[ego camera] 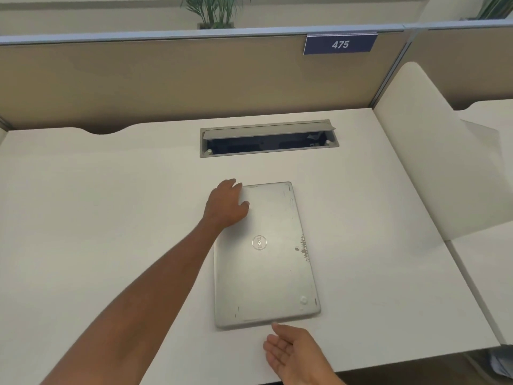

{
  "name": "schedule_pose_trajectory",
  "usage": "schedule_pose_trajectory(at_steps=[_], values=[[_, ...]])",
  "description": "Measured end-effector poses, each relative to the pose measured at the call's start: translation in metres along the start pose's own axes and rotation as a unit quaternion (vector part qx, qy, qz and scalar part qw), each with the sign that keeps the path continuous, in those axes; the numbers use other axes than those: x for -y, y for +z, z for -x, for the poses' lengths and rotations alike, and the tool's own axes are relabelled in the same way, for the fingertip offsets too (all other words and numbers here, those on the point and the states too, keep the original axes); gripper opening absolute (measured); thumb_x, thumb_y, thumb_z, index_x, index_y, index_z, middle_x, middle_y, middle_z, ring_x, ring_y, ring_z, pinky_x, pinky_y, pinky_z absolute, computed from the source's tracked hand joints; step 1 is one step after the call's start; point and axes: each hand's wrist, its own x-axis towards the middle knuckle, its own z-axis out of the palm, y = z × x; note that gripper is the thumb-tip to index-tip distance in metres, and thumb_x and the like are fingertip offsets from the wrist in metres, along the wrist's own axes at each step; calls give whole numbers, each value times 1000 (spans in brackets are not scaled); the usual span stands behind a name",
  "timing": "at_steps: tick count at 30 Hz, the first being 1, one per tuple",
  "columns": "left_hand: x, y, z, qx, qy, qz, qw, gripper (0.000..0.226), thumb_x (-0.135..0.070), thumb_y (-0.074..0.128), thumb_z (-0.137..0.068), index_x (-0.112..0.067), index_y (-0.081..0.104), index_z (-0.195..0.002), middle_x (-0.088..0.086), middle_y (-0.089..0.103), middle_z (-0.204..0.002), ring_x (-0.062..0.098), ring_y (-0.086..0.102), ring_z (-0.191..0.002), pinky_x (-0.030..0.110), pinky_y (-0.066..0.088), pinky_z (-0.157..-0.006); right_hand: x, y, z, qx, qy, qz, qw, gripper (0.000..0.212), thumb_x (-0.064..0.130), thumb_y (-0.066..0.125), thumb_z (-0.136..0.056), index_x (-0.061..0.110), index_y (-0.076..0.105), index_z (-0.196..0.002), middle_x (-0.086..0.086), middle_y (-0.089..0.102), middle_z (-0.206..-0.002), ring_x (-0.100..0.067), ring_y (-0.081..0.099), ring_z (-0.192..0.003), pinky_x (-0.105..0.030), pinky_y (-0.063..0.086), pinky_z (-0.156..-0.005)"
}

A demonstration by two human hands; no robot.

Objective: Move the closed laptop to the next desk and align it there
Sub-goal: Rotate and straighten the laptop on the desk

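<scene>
I am resting my left hand (pixel 226 202) on the far left corner of the closed laptop (pixel 265 254), thumb lying on the lid and fingers curling over the far edge, so it is touching but not yet clamping. My right hand (pixel 294 354) is lying open, palm up, with one fingertip just reaching the near short edge; it is holding nothing. The laptop is sitting flat on the white desk (pixel 111 204), turned lengthwise away from me and slightly skewed to the desk front, just short of the open cable tray (pixel 269 138).

I am judging the main risk to be a one-sided lift: with only a corner and a fingertip engaged, the smooth lid could be slipping or pivoting out of my hands. Carrying it rightward, it could also be clipping the white side divider (pixel 433 151).

The neighbouring desk is showing only as a sliver at the right edge, and my left fingertips are hiding behind the laptop's far edge
</scene>
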Motion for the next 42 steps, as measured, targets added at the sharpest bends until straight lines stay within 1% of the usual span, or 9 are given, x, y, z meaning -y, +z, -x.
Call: schedule_pose_trajectory(at_steps=[4,8,11,19,25,31,38,40,42], values=[[-4,-7,-18,49,-19,6,999,71,-29,59,-106,-12,38,-171,8,20,-185,26,17,-173,49,28,-136,3,6,-7,11,-20,-45,999,14,3,73,-99,-7,73,-108,-24,66,-123,-39,57,-131,-46,39,-127],[-2,-12,-27,79,-34,-25,996,59,-23,59,-100,-8,54,-157,17,49,-160,37,45,-153,49,46,-120,0,13,-13,12,-35,-69,997,6,0,73,-97,-5,73,-101,-26,68,-123,-39,61,-124,-45,42,-124],[-2,-12,-34,85,-33,-31,995,58,-24,58,-101,-12,55,-157,17,51,-153,37,45,-150,49,46,-119,1,12,-20,4,-36,-89,995,12,-1,73,-97,-8,71,-107,-28,68,-123,-39,66,-113,-46,47,-116],[6,-10,-39,73,-47,-7,996,54,-15,56,-99,-12,58,-153,13,52,-153,35,45,-150,47,44,-120,4,-6,-37,-12,-40,-84,996,34,8,76,-97,-15,68,-122,-33,73,-119,-42,73,-107,-49,54,-102],[34,-12,-27,31,-92,42,994,55,-1,47,-97,-10,65,-148,15,56,-148,36,49,-146,47,45,-119,20,-17,-37,-50,-100,-48,993,32,19,81,-96,-6,74,-115,-27,82,-103,-40,78,-103,-41,59,-81],[47,-6,-3,-2,-119,95,988,53,0,44,-99,-8,70,-144,17,60,-143,36,53,-143,49,47,-118,54,-40,-38,-99,-182,20,978,34,29,79,-98,-3,76,-108,-23,79,-101,-37,78,-95,-40,60,-79],[48,6,42,-41,-174,152,972,40,0,46,-93,-1,77,-117,20,67,-128,41,62,-126,53,56,-103,101,-64,-47,-138,-246,84,956,34,30,81,-97,-3,75,-103,-16,71,-85,-28,65,-80,-37,59,-76],[47,10,56,-47,-205,168,963,29,1,45,-90,4,73,-99,26,67,-124,47,63,-120,55,56,-100,116,-68,-50,-138,-256,99,952,32,28,82,-96,-2,75,-104,-17,71,-88,-28,64,-83,-39,59,-81],[46,15,72,-62,-244,189,949,26,1,46,-89,7,70,-96,29,68,-124,50,64,-120,57,56,-100,131,-71,-54,-139,-269,114,946,31,26,82,-96,-2,75,-106,-17,69,-90,-28,61,-84,-41,57,-85]])
